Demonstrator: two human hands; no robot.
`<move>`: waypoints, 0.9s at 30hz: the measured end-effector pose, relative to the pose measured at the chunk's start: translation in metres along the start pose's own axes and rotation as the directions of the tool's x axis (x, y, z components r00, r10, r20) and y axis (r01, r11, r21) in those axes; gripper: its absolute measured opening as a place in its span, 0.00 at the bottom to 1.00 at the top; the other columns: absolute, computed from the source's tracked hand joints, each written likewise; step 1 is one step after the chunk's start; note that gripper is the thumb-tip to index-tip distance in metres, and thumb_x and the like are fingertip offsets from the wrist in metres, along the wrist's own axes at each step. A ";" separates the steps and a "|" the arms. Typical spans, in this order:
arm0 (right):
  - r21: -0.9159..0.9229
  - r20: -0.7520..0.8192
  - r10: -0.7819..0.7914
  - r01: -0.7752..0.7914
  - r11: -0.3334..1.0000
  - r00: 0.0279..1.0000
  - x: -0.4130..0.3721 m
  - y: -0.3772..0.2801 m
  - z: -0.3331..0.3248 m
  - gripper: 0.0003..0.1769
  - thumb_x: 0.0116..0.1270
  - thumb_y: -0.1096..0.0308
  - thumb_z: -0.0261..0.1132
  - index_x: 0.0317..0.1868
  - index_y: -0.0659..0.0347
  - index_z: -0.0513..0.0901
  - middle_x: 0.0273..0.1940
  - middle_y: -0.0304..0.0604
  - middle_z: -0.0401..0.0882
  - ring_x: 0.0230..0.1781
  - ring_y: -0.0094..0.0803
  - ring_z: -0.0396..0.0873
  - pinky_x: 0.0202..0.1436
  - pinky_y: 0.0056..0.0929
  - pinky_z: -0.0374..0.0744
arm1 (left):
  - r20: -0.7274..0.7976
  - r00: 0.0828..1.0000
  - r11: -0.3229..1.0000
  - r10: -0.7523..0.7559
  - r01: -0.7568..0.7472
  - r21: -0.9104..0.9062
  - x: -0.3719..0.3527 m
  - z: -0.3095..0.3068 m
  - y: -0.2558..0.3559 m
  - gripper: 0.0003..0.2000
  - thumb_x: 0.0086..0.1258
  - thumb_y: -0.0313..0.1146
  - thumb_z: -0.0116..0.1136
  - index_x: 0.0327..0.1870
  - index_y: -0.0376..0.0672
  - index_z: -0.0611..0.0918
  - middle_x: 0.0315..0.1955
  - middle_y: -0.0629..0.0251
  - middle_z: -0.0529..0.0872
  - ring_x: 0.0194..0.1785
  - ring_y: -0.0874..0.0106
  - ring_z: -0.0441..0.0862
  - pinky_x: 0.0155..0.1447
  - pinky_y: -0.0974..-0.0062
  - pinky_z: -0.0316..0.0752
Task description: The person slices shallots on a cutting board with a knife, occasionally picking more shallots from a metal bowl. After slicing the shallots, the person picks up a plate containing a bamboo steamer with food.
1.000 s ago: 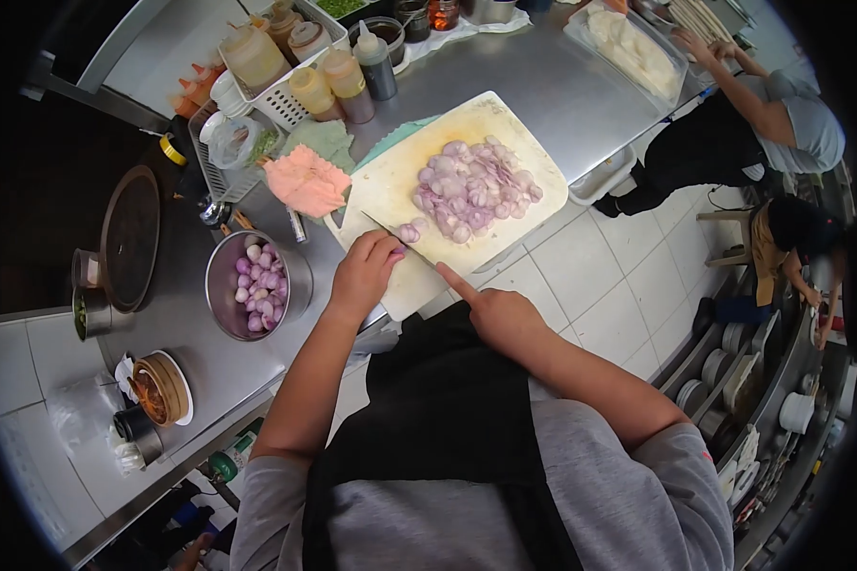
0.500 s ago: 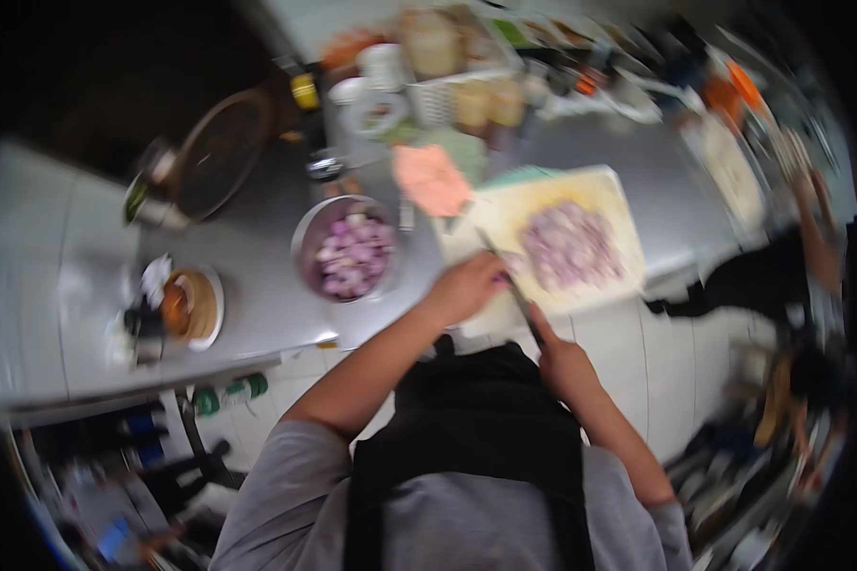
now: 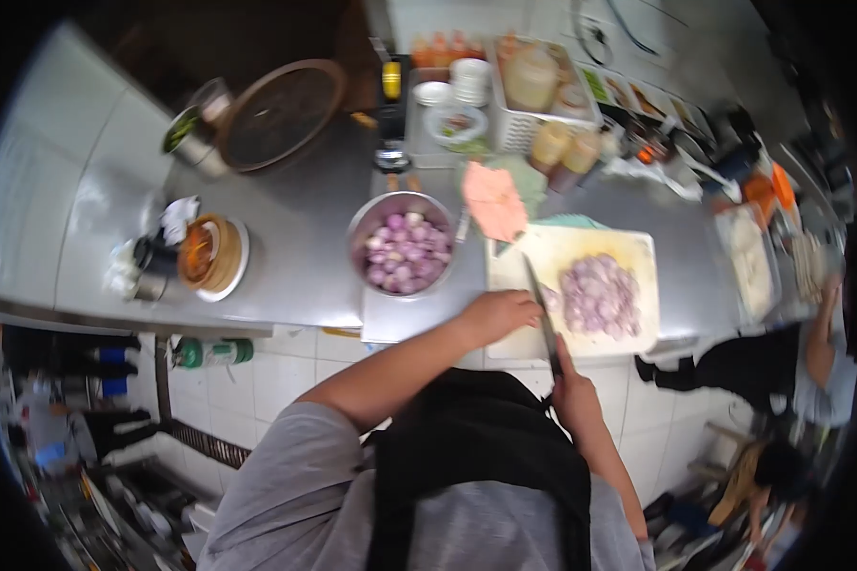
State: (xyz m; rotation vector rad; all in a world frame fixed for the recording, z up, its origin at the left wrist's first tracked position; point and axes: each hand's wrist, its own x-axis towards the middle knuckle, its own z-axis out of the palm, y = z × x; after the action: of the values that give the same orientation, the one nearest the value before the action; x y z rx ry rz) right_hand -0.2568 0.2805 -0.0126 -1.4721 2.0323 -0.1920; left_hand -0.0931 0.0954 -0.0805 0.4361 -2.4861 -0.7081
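My right hand (image 3: 577,400) is wrapped round the handle of a long knife (image 3: 544,309), whose blade lies over the left part of a cutting board (image 3: 638,249). Beside the blade, my left hand (image 3: 501,316) is closed, its fingertips at the board; what they hold is too small to make out. A heap of cut purple shallots (image 3: 600,297) covers the board's middle. To the left stands a metal bowl (image 3: 357,249) of peeled whole shallots (image 3: 408,252). An orange cloth (image 3: 495,202) lies behind the board's left corner.
Bottles (image 3: 567,152), a white basket (image 3: 516,131) and a tray of small bowls (image 3: 455,124) stand at the back. A bamboo steamer (image 3: 221,255) and a large round pan (image 3: 284,116) are at left. Another person (image 3: 819,366) stands at right.
The view has shifted, so the counter appears farther right and is sharper. My left hand sits slightly farther from the knife tip, and the knife is more upright in view.
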 end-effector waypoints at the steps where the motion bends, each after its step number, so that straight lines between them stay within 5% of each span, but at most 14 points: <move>1: -0.003 0.009 -0.008 0.008 1.000 1.000 0.000 -0.001 0.001 0.51 0.65 0.77 0.58 0.85 0.40 0.47 0.29 0.64 0.84 0.32 0.60 0.84 0.39 0.56 0.81 | 0.096 0.992 0.988 -0.083 0.095 -0.119 -0.001 -0.004 0.001 0.10 0.72 0.33 0.59 0.51 0.47 0.85 0.42 0.65 0.86 0.46 0.65 0.87 0.49 0.69 0.83; 5: -0.041 0.032 -0.019 0.021 0.999 0.999 -0.003 -0.006 0.000 0.49 0.66 0.74 0.58 0.84 0.41 0.46 0.29 0.61 0.84 0.31 0.57 0.85 0.38 0.55 0.83 | 0.395 0.782 0.687 -0.482 0.617 -0.383 0.015 -0.037 0.016 0.13 0.79 0.37 0.53 0.55 0.45 0.85 0.49 0.66 0.87 0.52 0.67 0.85 0.58 0.73 0.78; 6: -0.040 0.026 0.011 -0.009 0.999 1.000 -0.001 -0.008 -0.001 0.49 0.66 0.74 0.58 0.84 0.41 0.46 0.29 0.61 0.84 0.31 0.57 0.85 0.38 0.55 0.83 | 0.372 0.796 0.722 -0.477 0.596 -0.351 0.018 -0.037 0.014 0.11 0.76 0.36 0.55 0.51 0.45 0.86 0.48 0.67 0.87 0.51 0.67 0.85 0.56 0.72 0.79; 7: -0.042 0.027 -0.004 0.006 0.999 1.000 0.000 -0.010 -0.001 0.49 0.66 0.75 0.58 0.84 0.40 0.47 0.29 0.60 0.84 0.30 0.56 0.85 0.37 0.54 0.83 | 0.217 0.944 0.934 -0.249 0.293 -0.205 0.012 -0.031 0.008 0.09 0.74 0.34 0.57 0.49 0.45 0.86 0.48 0.67 0.87 0.51 0.66 0.85 0.54 0.71 0.80; 8: -0.045 0.032 -0.024 0.025 0.999 0.999 -0.001 -0.010 -0.001 0.50 0.66 0.75 0.58 0.84 0.40 0.47 0.29 0.59 0.85 0.29 0.55 0.85 0.36 0.54 0.83 | 0.102 0.994 0.999 0.039 -0.038 -0.003 0.006 -0.025 0.003 0.08 0.72 0.33 0.59 0.47 0.45 0.86 0.47 0.67 0.87 0.50 0.66 0.85 0.52 0.70 0.81; 22: -0.205 0.081 -0.015 0.031 0.978 0.997 -0.036 0.008 -0.010 0.50 0.67 0.72 0.61 0.85 0.37 0.47 0.27 0.54 0.83 0.24 0.49 0.84 0.30 0.48 0.84 | 0.202 0.970 0.974 -0.132 0.165 -0.154 0.007 -0.018 -0.018 0.07 0.67 0.29 0.62 0.44 0.47 0.86 0.44 0.70 0.87 0.47 0.67 0.86 0.48 0.71 0.82; 24: -0.124 -0.021 -0.109 0.106 0.987 0.994 -0.021 0.012 0.001 0.51 0.66 0.72 0.62 0.85 0.37 0.47 0.28 0.53 0.83 0.24 0.49 0.84 0.29 0.47 0.83 | 0.218 0.959 0.955 -0.183 0.226 -0.191 0.005 -0.016 -0.018 0.07 0.67 0.29 0.62 0.44 0.47 0.86 0.44 0.70 0.87 0.47 0.67 0.86 0.48 0.71 0.82; 26: -0.134 0.007 -0.082 0.082 0.988 0.997 -0.035 0.011 -0.011 0.51 0.66 0.72 0.62 0.85 0.37 0.47 0.29 0.53 0.83 0.24 0.49 0.84 0.29 0.47 0.84 | 0.068 0.997 0.999 0.038 -0.036 -0.028 0.003 -0.016 -0.020 0.07 0.68 0.30 0.61 0.44 0.47 0.86 0.44 0.69 0.88 0.46 0.66 0.86 0.48 0.72 0.82; 27: -0.140 0.037 -0.054 0.058 0.988 0.998 -0.039 0.009 -0.015 0.51 0.66 0.73 0.61 0.85 0.37 0.47 0.29 0.53 0.84 0.25 0.48 0.84 0.29 0.47 0.84 | 0.067 0.997 0.999 0.033 -0.031 -0.027 0.002 -0.016 -0.020 0.07 0.68 0.30 0.61 0.44 0.47 0.86 0.44 0.69 0.88 0.46 0.66 0.86 0.48 0.72 0.82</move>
State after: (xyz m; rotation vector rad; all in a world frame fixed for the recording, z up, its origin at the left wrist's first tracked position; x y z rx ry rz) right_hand -0.2649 0.3152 0.0109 -1.6092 2.0144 -0.0465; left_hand -0.0828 0.0719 -0.0786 0.3680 -2.5378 -0.7526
